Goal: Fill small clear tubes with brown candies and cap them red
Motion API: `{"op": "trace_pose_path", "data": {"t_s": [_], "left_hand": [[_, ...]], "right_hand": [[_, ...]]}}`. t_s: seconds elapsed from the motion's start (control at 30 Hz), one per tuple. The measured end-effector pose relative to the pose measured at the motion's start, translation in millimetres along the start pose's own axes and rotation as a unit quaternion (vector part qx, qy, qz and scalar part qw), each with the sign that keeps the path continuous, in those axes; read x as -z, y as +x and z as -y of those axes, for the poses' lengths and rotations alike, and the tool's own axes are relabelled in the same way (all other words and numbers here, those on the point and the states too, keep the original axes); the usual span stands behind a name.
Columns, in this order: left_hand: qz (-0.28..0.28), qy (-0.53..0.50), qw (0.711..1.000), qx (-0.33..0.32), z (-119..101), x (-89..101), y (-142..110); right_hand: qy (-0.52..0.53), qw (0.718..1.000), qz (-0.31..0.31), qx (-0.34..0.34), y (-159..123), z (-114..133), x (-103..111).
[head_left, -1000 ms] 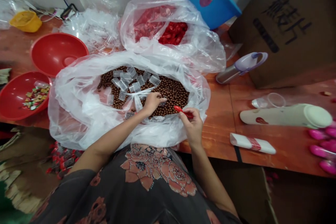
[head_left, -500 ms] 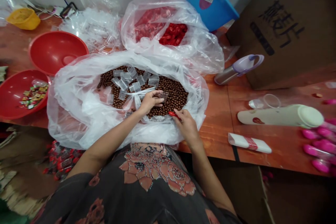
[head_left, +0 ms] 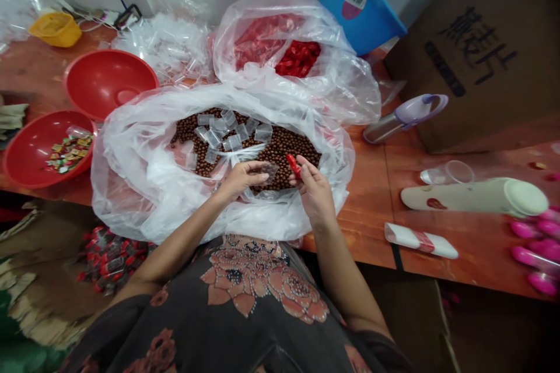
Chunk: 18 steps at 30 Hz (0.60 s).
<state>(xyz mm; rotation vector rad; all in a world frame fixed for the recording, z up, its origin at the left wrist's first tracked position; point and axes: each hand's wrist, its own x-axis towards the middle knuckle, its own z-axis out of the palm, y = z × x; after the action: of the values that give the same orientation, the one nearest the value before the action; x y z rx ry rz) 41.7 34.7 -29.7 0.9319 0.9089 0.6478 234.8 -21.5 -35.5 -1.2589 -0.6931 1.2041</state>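
On our counter (head_left: 367, 215), an open bag (head_left: 135, 186) spreads wide, presumably for easy reach. Our left hand (head_left: 240, 180), and our right hand (head_left: 315, 191) at its three o'clock, have fingers narrow: the left pinch a clear container (head_left: 270, 172), the right a red piece (head_left: 293, 165), probably fingertip-held for fine control, above brown balls (head_left: 289, 145).

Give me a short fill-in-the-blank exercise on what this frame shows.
1. A small glossy red piece is in the person's ____ hand.
2. The left hand holds a small clear plastic piece over small round balls coloured ____.
3. Round red plastic bowls number ____.
4. In the picture, the blue plastic bucket is to the ____ of the large brown cardboard box.

Missing words: right; brown; two; left.
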Motion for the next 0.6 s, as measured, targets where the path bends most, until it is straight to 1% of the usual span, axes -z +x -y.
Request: {"op": "trace_pose_path", "data": {"t_s": [0.07,0.17,0.27,0.37,0.47,0.53,0.6], "left_hand": [[0.029,0.029,0.999,0.006,-2.0,-0.1,-5.4],[0.066,0.056,0.996,0.014,-6.3,-0.4,-11.7],[0.075,0.065,0.995,0.027,-8.8,1.4,-15.4],[0.057,0.059,0.996,0.037,-8.6,5.0,-18.1],[0.047,0.059,0.996,0.042,-6.7,8.5,-20.0],[0.049,0.069,0.995,0.044,-5.2,9.8,-20.7],[0.059,0.081,0.994,0.040,-3.7,9.9,-21.1]], "right_hand": [[-0.014,0.999,0.026,0.014,2.7,3.0,-6.5],[-0.064,0.992,0.100,0.036,4.5,6.7,-11.4],[-0.128,0.977,0.159,0.053,4.2,8.4,-9.1],[-0.163,0.971,0.162,0.060,2.1,8.6,-1.8],[-0.160,0.975,0.141,0.056,-0.6,7.8,4.3],[-0.152,0.978,0.127,0.060,-2.4,6.3,4.8],[-0.149,0.977,0.137,0.061,-4.1,4.0,2.5]]}}
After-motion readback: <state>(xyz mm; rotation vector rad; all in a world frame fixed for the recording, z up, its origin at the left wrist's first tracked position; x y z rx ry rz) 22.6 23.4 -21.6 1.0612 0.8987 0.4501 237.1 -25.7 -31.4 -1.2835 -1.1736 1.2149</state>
